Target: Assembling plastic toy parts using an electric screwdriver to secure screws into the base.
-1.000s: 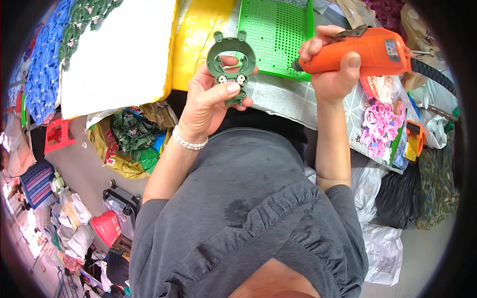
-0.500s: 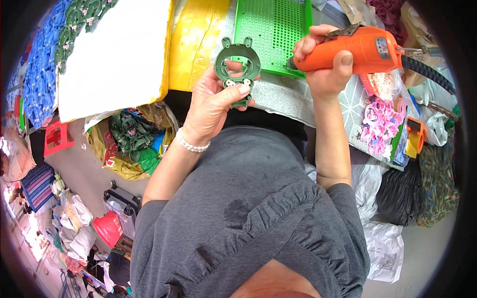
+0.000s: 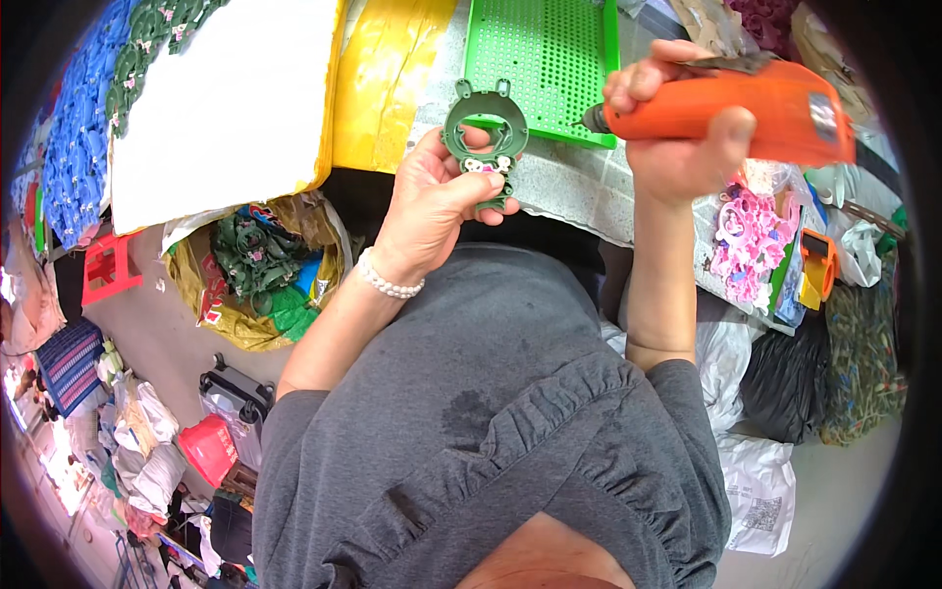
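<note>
Pinched between the thumb and fingers of my left hand [image 3: 432, 201] is a dark green plastic housing part [image 3: 481, 102]. It has a round open ring, two small ear-like tabs on top, and small white and pink details below the ring. My right hand [image 3: 672, 167] is wrapped round an orange electric screwdriver [image 3: 726, 110], held raised and roughly level. Its dark tip [image 3: 597, 119] points left towards the green part, with a gap between them. The back of the screwdriver is blurred by motion.
A green perforated tray [image 3: 540, 59] lies on the table beyond my hands. To the left are a white board [image 3: 226, 98] and yellow-wrapped surface [image 3: 388, 79]. A sack [image 3: 182, 265] of green parts stands lower left. Pink parts [image 3: 748, 240] and an orange tape dispenser [image 3: 819, 260] sit right.
My right hand has moved to the right with the screwdriver, away from the green part. My left hand has shifted slightly right with the part still in its grip.
</note>
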